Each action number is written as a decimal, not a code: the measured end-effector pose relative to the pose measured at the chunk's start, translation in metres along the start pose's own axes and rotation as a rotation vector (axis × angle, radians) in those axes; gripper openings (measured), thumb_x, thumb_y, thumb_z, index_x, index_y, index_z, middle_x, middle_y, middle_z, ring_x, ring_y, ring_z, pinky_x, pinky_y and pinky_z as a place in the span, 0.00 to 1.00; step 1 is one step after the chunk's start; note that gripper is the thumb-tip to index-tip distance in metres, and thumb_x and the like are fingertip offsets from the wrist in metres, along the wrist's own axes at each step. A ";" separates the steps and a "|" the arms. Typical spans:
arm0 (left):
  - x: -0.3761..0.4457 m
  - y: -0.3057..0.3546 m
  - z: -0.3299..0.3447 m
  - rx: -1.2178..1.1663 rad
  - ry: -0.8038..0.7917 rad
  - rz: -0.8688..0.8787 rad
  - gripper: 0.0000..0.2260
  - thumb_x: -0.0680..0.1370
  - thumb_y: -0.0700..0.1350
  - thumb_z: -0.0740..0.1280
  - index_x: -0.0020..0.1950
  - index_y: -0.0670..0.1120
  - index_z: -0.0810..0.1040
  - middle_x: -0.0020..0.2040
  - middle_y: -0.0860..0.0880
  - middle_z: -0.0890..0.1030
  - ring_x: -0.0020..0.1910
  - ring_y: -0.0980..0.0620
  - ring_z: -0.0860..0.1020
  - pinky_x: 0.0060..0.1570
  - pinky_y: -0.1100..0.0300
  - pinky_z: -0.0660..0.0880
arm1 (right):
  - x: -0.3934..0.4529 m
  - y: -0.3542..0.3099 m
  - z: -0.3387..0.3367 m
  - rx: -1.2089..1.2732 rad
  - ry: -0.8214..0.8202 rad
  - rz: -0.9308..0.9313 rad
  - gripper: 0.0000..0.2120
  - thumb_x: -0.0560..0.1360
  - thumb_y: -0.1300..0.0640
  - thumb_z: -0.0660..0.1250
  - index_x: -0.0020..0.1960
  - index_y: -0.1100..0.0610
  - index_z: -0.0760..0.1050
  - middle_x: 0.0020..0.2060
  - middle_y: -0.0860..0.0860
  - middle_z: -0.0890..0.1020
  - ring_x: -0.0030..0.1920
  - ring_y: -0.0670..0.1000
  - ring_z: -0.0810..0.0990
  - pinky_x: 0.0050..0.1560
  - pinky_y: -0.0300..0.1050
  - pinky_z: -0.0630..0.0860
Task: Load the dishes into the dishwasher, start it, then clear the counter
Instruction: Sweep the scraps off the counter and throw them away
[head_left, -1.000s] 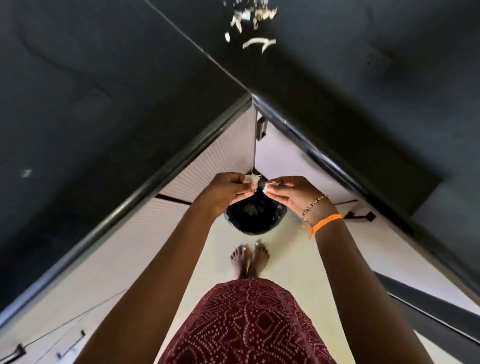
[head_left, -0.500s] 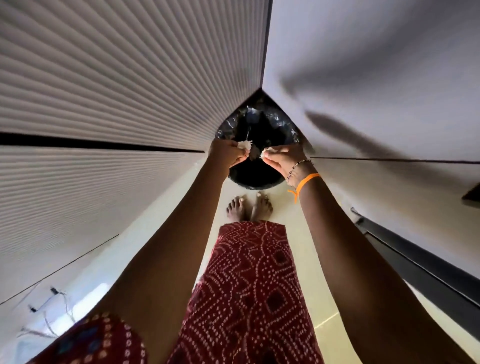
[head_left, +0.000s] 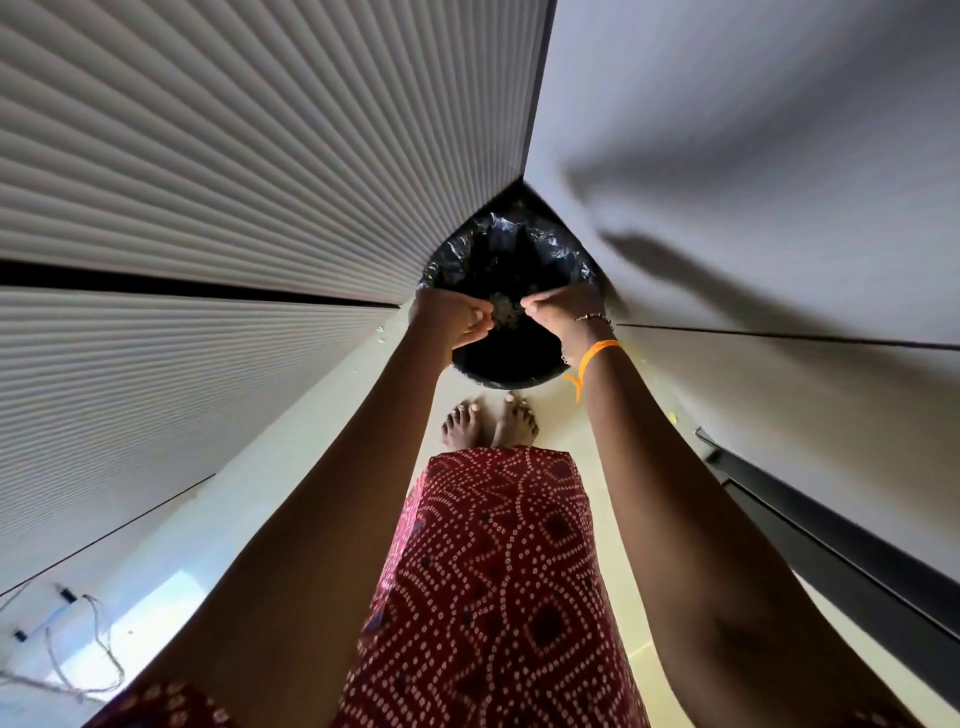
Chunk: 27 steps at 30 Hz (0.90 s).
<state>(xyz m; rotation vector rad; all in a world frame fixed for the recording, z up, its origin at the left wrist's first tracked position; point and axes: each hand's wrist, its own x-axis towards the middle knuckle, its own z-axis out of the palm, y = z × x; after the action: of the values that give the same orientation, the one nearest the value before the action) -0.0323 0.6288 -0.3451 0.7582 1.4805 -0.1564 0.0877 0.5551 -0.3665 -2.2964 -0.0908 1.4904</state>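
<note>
Clearing counter scraps: my left hand (head_left: 451, 318) and right hand (head_left: 562, 310), fingertips pinched together, hover above the lined bin (head_left: 498, 249); next, shaking off remnants.

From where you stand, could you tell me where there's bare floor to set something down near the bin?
Bare floor runs left of the feet, along the ribbed cabinet, and right of them beside the plain cabinet. It is crowded at the corner: the bin fills it, both hands over its mouth.
</note>
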 end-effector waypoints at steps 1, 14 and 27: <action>-0.014 0.006 -0.002 0.025 0.002 0.013 0.13 0.77 0.28 0.58 0.36 0.39 0.76 0.21 0.51 0.77 0.22 0.59 0.78 0.28 0.68 0.77 | -0.011 -0.003 -0.005 -0.015 0.020 -0.011 0.04 0.71 0.61 0.68 0.40 0.62 0.81 0.41 0.54 0.84 0.43 0.47 0.80 0.43 0.40 0.77; -0.199 0.061 -0.016 0.050 -0.044 0.252 0.13 0.74 0.34 0.68 0.32 0.44 0.73 0.17 0.54 0.71 0.17 0.62 0.68 0.19 0.70 0.65 | -0.209 -0.073 -0.054 0.450 0.071 -0.322 0.04 0.70 0.73 0.67 0.43 0.69 0.79 0.24 0.48 0.77 0.21 0.39 0.76 0.31 0.31 0.78; -0.348 0.181 -0.020 -0.025 -0.024 0.713 0.13 0.79 0.42 0.60 0.36 0.45 0.77 0.26 0.49 0.70 0.22 0.58 0.67 0.24 0.68 0.65 | -0.329 -0.193 -0.129 0.295 0.320 -0.787 0.13 0.71 0.72 0.63 0.35 0.56 0.74 0.30 0.50 0.78 0.30 0.47 0.77 0.41 0.47 0.78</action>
<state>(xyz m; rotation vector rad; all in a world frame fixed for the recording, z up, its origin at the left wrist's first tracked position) 0.0035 0.6562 0.0449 1.2098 1.1096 0.3910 0.0921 0.6067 0.0325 -1.8854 -0.5663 0.6802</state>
